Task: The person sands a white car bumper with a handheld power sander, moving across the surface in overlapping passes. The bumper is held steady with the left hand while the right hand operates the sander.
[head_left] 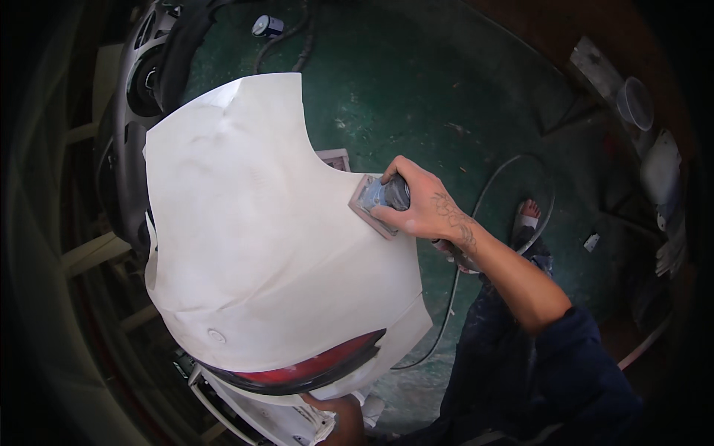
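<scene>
My right hand is closed around a hand-held sander with a blue-grey body, dark top and flat rectangular pad. The pad rests on a large white car body panel, close to its right edge beside a curved cutout. A red lamp with a dark border sits along the panel's near end. My left hand is at the panel's near edge, below the lamp. The panel's edge hides most of that hand's fingers, so its grip is unclear. A small dent-like crease shows at the panel's far end.
A grey hose loops over the green floor at right, near my foot. A dark grey car stands at far left. A paint can sits at the back. At right is a clear plastic tub.
</scene>
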The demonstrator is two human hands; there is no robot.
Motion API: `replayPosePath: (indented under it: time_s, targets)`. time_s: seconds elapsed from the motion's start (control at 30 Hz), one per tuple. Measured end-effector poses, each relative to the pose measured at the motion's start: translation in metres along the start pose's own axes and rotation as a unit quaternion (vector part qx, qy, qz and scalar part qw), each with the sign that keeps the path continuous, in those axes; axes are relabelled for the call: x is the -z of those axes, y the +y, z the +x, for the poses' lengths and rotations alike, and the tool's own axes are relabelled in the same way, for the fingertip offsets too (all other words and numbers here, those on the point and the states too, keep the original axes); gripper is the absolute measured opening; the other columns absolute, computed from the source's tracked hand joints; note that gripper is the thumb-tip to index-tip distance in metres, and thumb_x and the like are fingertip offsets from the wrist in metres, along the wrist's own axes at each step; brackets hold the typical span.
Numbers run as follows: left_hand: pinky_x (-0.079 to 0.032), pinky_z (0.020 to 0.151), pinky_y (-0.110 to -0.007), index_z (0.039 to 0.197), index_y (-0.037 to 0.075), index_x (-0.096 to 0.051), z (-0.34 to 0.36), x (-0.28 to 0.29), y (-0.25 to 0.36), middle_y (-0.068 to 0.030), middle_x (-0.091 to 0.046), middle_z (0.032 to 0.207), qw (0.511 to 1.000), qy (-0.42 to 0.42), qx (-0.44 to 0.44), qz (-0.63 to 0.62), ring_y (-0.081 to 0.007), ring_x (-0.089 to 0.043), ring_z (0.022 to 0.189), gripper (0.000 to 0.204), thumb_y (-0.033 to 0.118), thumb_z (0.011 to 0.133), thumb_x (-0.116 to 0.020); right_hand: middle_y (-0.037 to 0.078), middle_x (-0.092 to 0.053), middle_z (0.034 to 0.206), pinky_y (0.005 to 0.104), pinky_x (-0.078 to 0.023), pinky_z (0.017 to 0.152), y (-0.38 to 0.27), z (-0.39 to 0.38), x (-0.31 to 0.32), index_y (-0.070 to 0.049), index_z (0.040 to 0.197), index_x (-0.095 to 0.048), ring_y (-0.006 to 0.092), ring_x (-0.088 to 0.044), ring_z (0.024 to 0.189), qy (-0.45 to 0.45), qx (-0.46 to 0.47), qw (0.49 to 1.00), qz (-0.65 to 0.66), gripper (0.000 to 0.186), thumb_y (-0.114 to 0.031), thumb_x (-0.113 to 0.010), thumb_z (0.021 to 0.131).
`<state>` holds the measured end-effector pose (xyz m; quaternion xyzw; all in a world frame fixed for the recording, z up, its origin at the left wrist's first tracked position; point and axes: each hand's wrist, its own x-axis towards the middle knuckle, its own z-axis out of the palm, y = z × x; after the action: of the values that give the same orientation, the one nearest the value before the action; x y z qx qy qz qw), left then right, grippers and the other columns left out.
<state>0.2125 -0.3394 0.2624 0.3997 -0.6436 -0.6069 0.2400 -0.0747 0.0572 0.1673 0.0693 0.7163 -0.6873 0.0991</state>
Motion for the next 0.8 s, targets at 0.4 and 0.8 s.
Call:
replayPosePath:
  time_s: [0.4,0.8]
  targets:
    - [-0.046,0.111,-0.054,0.154,0.011,-0.038,-0.013,-0.023,0.010,-0.0160,-0.044,0.154,0.976,0.068,-0.083,0.189,-0.0394,-0.050,0.134,0.077,0.062,0.097,-0.037,0.019,-0.063,0.107,0.0402,-0.052,0.088,-0.030,0.074,0.013,-0.002,0.114,-0.058,0.0316,-0.064,0.101,0.023,0.124,0.992,0.031,0.054,-0.035,-0.080,0.078]
    - [-0.046,0.111,-0.054,0.151,0.006,-0.043,-0.022,-0.048,0.018,-0.0177,-0.049,0.151,0.987,0.028,-0.105,0.120,-0.0402,-0.052,0.132,0.074,0.058,0.099,-0.038,0.019,-0.065,0.106,0.0410,-0.051,0.089,0.080,0.004,0.009,-0.003,0.113,-0.057,0.0314,-0.065,0.099,0.018,-0.013,0.999,0.032,0.052,-0.033,-0.080,0.077]
